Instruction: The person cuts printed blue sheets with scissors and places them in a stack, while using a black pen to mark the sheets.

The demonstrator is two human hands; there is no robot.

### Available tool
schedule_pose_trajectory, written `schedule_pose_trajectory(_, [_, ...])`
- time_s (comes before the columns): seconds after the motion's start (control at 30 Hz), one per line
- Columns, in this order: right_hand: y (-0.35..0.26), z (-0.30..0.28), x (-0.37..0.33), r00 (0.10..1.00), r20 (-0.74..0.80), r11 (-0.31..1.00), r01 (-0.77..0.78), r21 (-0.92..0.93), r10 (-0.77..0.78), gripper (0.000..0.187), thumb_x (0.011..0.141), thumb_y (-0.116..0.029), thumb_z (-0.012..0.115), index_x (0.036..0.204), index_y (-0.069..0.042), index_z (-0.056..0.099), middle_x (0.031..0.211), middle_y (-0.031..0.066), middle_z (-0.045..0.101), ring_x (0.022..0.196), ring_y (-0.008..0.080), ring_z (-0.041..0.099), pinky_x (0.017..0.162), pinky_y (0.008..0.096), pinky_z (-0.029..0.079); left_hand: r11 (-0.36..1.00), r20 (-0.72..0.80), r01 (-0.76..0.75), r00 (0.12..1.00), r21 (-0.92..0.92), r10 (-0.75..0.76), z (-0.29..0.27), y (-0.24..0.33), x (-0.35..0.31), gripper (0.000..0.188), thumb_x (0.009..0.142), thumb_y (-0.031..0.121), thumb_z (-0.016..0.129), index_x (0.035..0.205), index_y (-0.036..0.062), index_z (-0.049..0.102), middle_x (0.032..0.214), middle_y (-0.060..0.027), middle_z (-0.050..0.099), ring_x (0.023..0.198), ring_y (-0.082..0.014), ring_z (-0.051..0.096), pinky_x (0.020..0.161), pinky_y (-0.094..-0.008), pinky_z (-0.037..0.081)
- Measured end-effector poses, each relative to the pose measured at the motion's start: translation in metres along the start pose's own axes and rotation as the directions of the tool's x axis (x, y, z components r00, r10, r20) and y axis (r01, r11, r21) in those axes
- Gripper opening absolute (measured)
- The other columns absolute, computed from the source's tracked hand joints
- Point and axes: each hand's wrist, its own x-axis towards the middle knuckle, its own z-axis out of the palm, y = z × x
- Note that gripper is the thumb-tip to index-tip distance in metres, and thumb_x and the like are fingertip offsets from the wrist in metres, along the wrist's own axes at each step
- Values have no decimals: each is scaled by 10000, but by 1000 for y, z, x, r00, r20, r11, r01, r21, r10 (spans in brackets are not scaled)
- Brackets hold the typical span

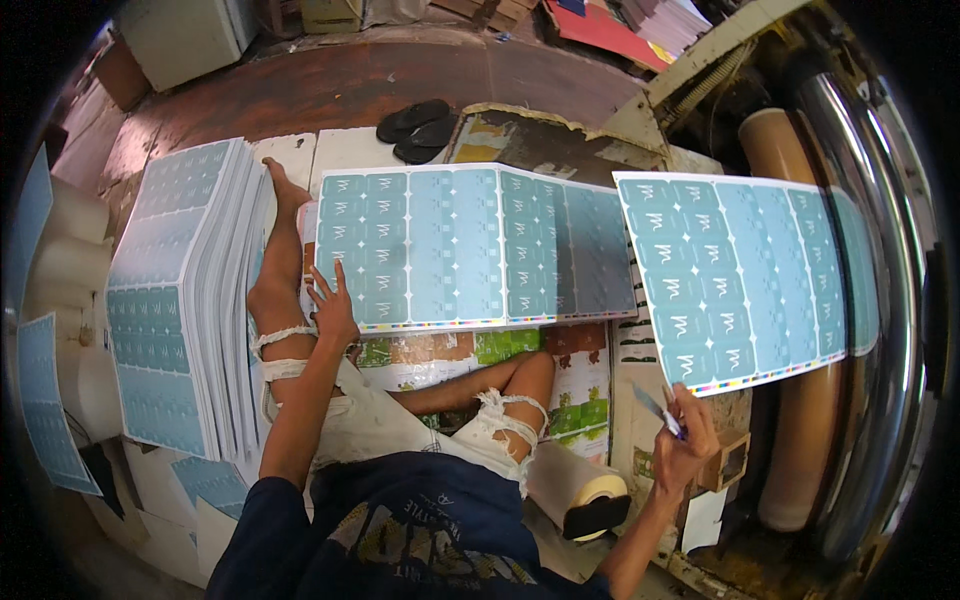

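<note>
My left hand (333, 308) is open, its fingers spread over the near left corner of a printed sheet (455, 240) in teal and pale blue. That sheet lies across in front of me and bends downward toward its right end. A cutter knife (652, 404) with a grey blade and a purple-and-white handle is gripped in my right hand (686, 440). The fingertips of this hand meet the near corner of a second printed sheet (735, 270), whose far end curves onto the machine's rollers. Whether they pinch that corner I cannot tell.
A tall stack of folded printed sheets (165, 300) stands to my left. At right are a brown roller (800, 440) and a shiny metal roller (870, 450). A roll of film (575, 485) lies beside my knee. Black sandals (425, 128) sit beyond the sheets.
</note>
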Motion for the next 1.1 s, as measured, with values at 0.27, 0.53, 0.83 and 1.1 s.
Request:
schedule_pose_trajectory(0.27, [-42, 4, -2, 993, 101, 996, 60, 69, -67, 439, 689, 126, 646, 1102, -16, 690, 976, 178, 687, 773, 266, 702, 659, 338, 551, 1000, -79, 5, 997, 24, -3, -5, -10, -1, 1334, 545, 38, 846, 1551, 128, -25, 1535, -362, -85, 1391, -588, 123, 918, -572, 496])
schedule_pose_trajectory(0.53, [-69, -9, -5, 985, 143, 979, 73, 188, -101, 454, 672, 29, 636, 1120, -26, 683, 861, 125, 676, 662, 238, 675, 578, 349, 539, 619, 11, -746, 636, -246, 771, -22, 160, -26, 904, 853, 345, 672, 1537, 52, 156, 1619, -127, 65, 1494, -295, 88, 1140, -600, 176])
schedule_pose_trajectory(0.83, [-59, -19, -8, 966, 250, 967, 6, 255, -72, 409, 658, -24, 695, 1066, -36, 709, 1010, 141, 710, 823, 257, 723, 689, 325, 584, 662, 433, -741, 635, 108, 640, 18, 283, 1, 793, 902, 406, 538, 1544, 87, 197, 1630, -99, -81, 1506, -227, 22, 1164, -557, 134])
schedule_pose_trajectory(1.1, [-57, -35, 12, 914, 379, 935, -1, 355, -143, 522, 609, -103, 707, 1130, -85, 699, 1090, 87, 700, 858, 240, 711, 667, 341, 573, -350, 282, 571, 741, -742, 609, -71, 287, -68, 858, 941, 712, 299, 1445, 24, 399, 1448, -141, 452, 1340, -235, 402, 1123, -382, 285])
